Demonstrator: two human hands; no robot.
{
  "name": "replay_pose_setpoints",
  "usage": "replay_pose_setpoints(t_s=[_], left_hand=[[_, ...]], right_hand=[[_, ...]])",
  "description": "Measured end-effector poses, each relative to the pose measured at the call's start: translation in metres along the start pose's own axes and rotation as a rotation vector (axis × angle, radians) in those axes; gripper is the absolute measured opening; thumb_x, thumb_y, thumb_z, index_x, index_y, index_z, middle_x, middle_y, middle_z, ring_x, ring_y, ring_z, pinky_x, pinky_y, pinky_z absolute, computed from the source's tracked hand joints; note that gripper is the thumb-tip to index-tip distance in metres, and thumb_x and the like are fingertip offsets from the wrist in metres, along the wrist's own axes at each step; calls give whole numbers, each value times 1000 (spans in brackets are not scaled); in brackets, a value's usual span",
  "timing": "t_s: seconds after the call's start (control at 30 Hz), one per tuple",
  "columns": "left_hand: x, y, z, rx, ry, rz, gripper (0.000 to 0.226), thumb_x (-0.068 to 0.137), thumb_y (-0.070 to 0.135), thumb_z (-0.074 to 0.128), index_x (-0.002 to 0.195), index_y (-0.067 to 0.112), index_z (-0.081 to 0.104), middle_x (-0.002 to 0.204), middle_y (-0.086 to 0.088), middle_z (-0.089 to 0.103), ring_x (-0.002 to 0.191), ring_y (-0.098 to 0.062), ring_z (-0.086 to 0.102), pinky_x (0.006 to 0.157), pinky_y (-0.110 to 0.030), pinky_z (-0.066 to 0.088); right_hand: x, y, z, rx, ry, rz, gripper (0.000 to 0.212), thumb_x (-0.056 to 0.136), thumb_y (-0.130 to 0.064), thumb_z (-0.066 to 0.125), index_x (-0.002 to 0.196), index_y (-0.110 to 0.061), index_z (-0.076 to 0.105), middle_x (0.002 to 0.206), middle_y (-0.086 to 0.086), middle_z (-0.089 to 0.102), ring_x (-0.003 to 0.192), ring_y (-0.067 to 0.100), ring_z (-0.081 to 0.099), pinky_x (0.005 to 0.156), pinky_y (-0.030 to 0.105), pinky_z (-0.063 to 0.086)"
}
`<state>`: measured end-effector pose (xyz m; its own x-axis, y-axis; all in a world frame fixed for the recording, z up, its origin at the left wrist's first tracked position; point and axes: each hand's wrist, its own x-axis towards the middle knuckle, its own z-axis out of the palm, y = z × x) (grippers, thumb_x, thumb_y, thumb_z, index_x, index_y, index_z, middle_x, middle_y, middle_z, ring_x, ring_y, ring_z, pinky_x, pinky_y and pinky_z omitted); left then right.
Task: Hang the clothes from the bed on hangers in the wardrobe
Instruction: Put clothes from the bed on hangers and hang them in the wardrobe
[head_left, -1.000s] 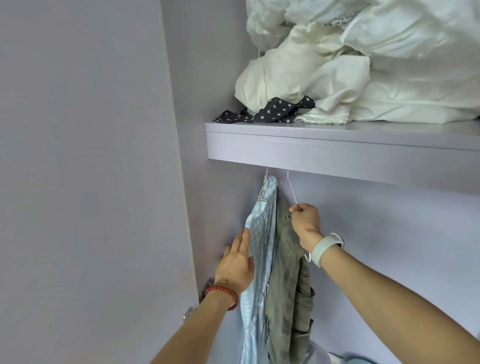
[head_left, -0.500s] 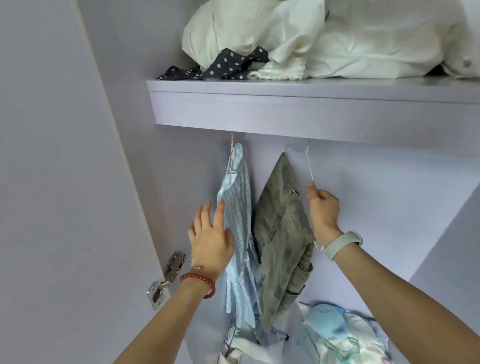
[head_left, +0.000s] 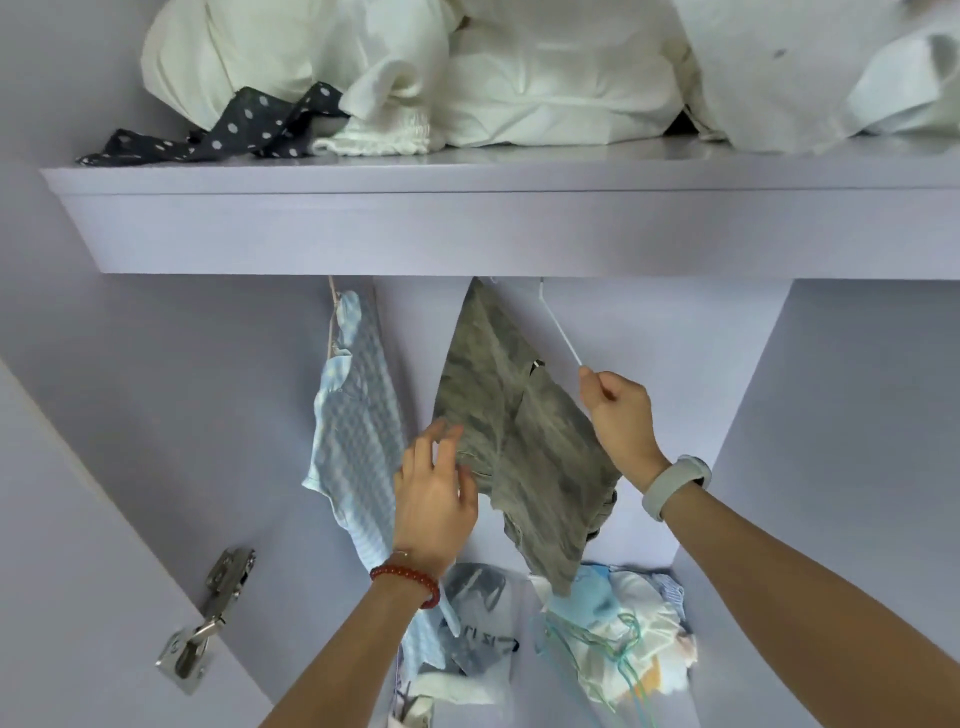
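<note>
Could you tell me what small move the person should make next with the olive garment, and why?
Probably smooth it with the left hand, then release. The olive garment hangs skewed on the white hanger, whose arm the right hand pinches; the hook top is hidden behind the shelf, so seating is unconfirmed.

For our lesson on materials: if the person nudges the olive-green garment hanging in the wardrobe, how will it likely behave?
The olive-green garment is probably floppy: it hangs creased and folded under the shelf. It would likely swing, since it seems to dangle from the thin white hanger pinched by the right hand. It looks light; the left hand meets it with relaxed fingers.
</note>
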<state>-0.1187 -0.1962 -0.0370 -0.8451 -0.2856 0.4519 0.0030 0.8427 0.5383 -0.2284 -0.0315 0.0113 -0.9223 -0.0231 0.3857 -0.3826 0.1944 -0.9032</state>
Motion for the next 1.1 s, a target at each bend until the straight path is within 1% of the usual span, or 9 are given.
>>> replay_pose_setpoints(t_s=[0.17, 0.27, 0.4, 0.5, 0.6, 0.7, 0.8, 0.97, 1.1], left_hand=[[-4, 9, 20, -121, 11, 76, 53, 91, 8, 49, 141, 11, 32, 146, -13, 32, 131, -30, 32, 102, -48, 35], [-15, 9, 35, -87, -45, 123, 53, 93, 15, 48, 143, 13, 29, 151, -15, 23, 138, -33, 22, 105, -51, 32], [-35, 14, 61, 10, -302, 266, 49, 97, 38, 29, 145, 25, 23, 154, -1, 18, 143, -21, 6, 114, -45, 5], [-65, 16, 83, -33, -495, 330, 61, 90, 54, 4, 141, 32, 32, 152, 5, 25, 143, -14, 9, 114, -42, -2], [-107, 22, 108, -152, -598, 394, 46, 96, 44, 26, 135, 29, 43, 146, 3, 36, 140, -18, 22, 112, -49, 9], [-151, 44, 125, -273, -691, 540, 30, 93, 28, 45, 116, 19, 62, 120, -2, 61, 119, -23, 52, 103, -54, 29], [-189, 79, 129, -440, -740, 645, 12, 88, 12, 57, 83, 8, 67, 76, -7, 65, 73, -30, 59, 72, -51, 47], [-278, 136, 121, -607, -912, 830, 14, 83, 15, 59, 73, 7, 67, 64, -6, 60, 63, -27, 55, 62, -39, 43], [-367, 177, 111, -688, -1006, 1002, 15, 80, 20, 63, 68, 13, 66, 60, 1, 56, 61, -15, 48, 61, -36, 39]], right_hand=[[-73, 48, -41, -159, -59, 41, 44, 91, -14, 52, 53, -10, 32, 50, 8, 28, 51, 17, 26, 53, 27, 28], [-111, 61, -66, -322, -93, 103, 48, 91, -21, 51, 48, -16, 31, 44, -4, 30, 46, 11, 28, 51, 22, 30], [-163, 65, -91, -428, -71, 275, 50, 90, -24, 52, 42, -19, 39, 41, -7, 37, 45, 6, 34, 52, 20, 29], [-215, 67, -114, -502, -25, 435, 47, 89, -27, 54, 47, -15, 37, 45, -6, 33, 47, 9, 30, 54, 27, 29], [-279, 64, -137, -535, 35, 566, 47, 89, -30, 53, 47, -16, 37, 40, -7, 34, 43, 7, 30, 49, 19, 26], [-343, 56, -159, -517, 140, 670, 47, 90, -27, 55, 49, -9, 39, 40, -8, 33, 42, 6, 28, 46, 17, 26], [-405, 41, -181, -508, 231, 788, 45, 90, -27, 55, 53, -4, 43, 41, -9, 32, 43, 6, 28, 46, 17, 26], [-522, 6, -215, -644, 336, 949, 36, 91, -30, 52, 58, -16, 54, 47, -6, 48, 48, 10, 41, 52, 24, 34], [-625, -19, -218, -671, 534, 1053, 22, 91, -37, 51, 90, -21, 66, 77, -6, 68, 68, 11, 61, 67, 29, 49]])
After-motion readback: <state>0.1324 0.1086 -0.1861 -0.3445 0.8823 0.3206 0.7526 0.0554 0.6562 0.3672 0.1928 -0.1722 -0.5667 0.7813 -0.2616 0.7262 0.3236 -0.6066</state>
